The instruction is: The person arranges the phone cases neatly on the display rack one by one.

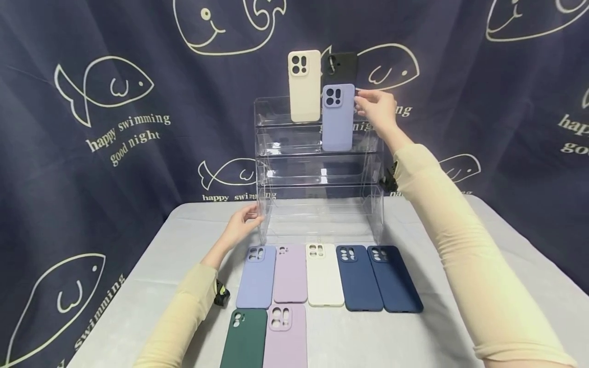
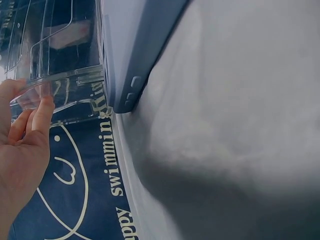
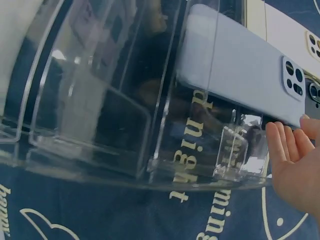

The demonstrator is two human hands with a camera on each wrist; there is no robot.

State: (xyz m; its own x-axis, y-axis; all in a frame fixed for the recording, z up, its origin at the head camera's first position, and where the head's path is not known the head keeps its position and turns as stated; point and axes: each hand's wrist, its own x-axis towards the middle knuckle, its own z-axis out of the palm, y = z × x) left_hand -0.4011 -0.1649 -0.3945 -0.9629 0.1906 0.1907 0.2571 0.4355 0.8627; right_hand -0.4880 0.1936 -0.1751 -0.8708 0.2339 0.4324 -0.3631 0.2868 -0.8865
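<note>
At the right edge of a periwinkle-blue phone case (image 1: pixel 338 128), my right hand (image 1: pixel 379 109) pinches it near the camera cutouts. The case stands upright on the second tier from the top of a clear stepped display rack (image 1: pixel 294 180). Behind it a black phone case (image 1: pixel 342 74), partly hidden, stands on the top tier beside a cream phone case (image 1: pixel 304 99). Low on the rack's left side, my left hand (image 1: pixel 239 225) grips the clear panel; in the left wrist view its thumb and fingers (image 2: pixel 44 112) lie on either side of the panel.
In front of the rack, a row of phone cases lies on the pale tablecloth (image 1: pixel 460 327): blue (image 1: pixel 256 281), lilac (image 1: pixel 290 278), white (image 1: pixel 324 278) and two navy (image 1: pixel 361 281). Nearer lie a green case (image 1: pixel 245 340) and another lilac one (image 1: pixel 286 345). A dark fish-print curtain (image 1: pixel 152 30) hangs behind.
</note>
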